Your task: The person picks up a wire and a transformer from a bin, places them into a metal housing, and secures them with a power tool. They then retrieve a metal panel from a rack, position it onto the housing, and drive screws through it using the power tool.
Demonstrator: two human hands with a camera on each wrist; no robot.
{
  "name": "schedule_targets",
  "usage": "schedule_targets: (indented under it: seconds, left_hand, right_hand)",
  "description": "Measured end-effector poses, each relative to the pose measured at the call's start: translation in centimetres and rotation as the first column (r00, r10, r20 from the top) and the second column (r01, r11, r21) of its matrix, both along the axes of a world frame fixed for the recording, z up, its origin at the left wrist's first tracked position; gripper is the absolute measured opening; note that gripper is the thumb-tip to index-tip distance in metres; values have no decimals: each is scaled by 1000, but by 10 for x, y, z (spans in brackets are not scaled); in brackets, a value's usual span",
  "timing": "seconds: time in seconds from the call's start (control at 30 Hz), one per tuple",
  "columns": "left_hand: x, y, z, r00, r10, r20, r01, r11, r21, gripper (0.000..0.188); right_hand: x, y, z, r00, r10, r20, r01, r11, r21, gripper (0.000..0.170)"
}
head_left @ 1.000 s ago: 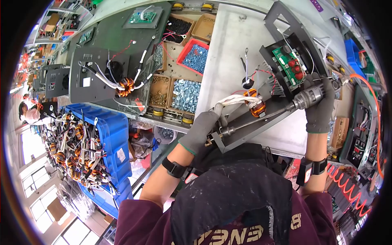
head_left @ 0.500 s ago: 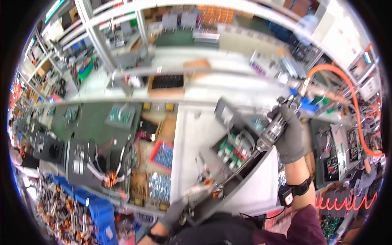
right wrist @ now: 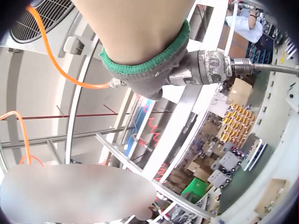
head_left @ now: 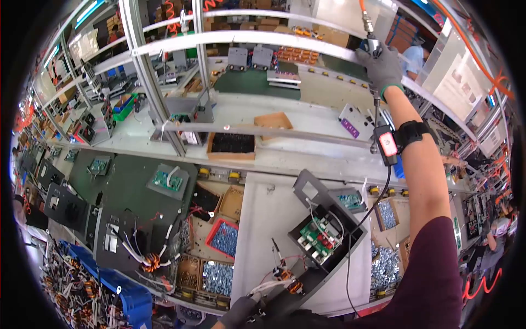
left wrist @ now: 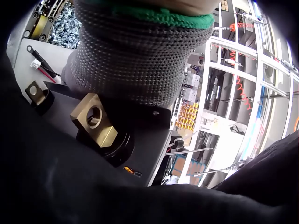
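My gloved right hand [head_left: 382,67] is raised at the upper right, gripping a pneumatic screwdriver [right wrist: 198,69] whose long bit points down in the head view. An orange hose [head_left: 361,5] leads up from the tool. At the bottom edge, my gloved left hand [head_left: 239,313] holds white cables [head_left: 268,286] by the near end of a dark metal case [head_left: 313,291]. Its fingertips are mostly hidden. The cables run to a copper-wound coil [head_left: 295,287]. A green circuit board [head_left: 318,237] sits inside the case. Close to the left glove stand brass terminals [left wrist: 96,122] on black bases.
Screw boxes flank the white work surface [head_left: 257,219], including a red tray [head_left: 223,237]. Another dark panel with a coil [head_left: 149,263] lies left. A blue crate [head_left: 134,299] stands lower left. Metal rails [head_left: 263,131] cross behind the bench.
My right hand has lifted the screwdriver away from the case, up to the upper right, turning it upright. The head view has tilted up. My left hand stays by the case's near end.
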State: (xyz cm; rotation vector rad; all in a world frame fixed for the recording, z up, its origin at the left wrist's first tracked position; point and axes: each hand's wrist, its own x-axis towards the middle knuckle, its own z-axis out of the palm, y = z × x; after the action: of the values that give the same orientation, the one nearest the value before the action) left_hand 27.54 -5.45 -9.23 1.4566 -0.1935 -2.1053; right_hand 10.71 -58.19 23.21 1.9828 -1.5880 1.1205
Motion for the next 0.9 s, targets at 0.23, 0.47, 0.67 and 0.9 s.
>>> schedule_targets:
  seconds: [0.23,0.47,0.67,0.9]
  left_hand:
    - [-7,-6,31,998,47,38,-43,994,-100,45]
    - [-11,13,16,994,33,108,-16,988,-153,31]
    - [17,47,28,872,63,485,104,945,-310,24]
    - [73,20,5,136,275,952,863,439,-251,15]
  right_hand:
    - [-13,59,-97,958,250,139,-191,921,-340,64]
    - [17,114,-284,846,432,-313,41,532,846,46]
    - [5,176,-232,809,492,-323,-158,710,686,21]
    - [-144,314,-253,804,258,535,-492,795,355,28]
